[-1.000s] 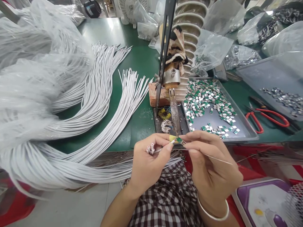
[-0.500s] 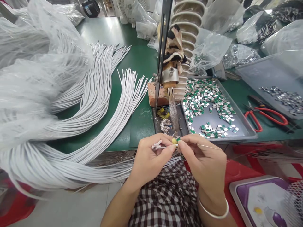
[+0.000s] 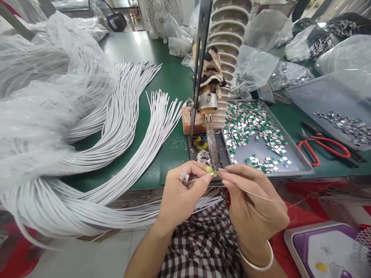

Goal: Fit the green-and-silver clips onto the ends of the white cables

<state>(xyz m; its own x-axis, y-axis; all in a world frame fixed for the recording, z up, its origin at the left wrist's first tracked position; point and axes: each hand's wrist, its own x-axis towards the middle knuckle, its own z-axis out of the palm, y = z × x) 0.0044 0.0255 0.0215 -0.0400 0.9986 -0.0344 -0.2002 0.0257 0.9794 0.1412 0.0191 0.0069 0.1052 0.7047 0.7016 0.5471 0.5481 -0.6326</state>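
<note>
My left hand (image 3: 182,193) is closed round several white cables (image 3: 184,177), their cut ends sticking up above the fist. Its thumb and yellow-covered forefinger pinch one cable end against a small green circuit board (image 3: 214,170), partly hidden by the fingers. My right hand (image 3: 255,200) is closed on a thin solder wire (image 3: 252,193), which runs back across the fingers to the right. The wire's front end meets the board, right under the tip of a mounted soldering iron (image 3: 212,143). Whether solder is melting there is too small to tell.
A metal tray (image 3: 298,162) of small green boards stands right of the iron, with red-handled pliers (image 3: 327,144) beyond it. Long bundles of white cable (image 3: 139,162) cover the left side. A brick (image 3: 191,121) and a ribbed hose (image 3: 228,42) stand by the iron.
My right hand has drawn back slightly to the right, its fingertips off the board and now on the solder wire. The board sits under the iron tip. The camera view has shifted a little.
</note>
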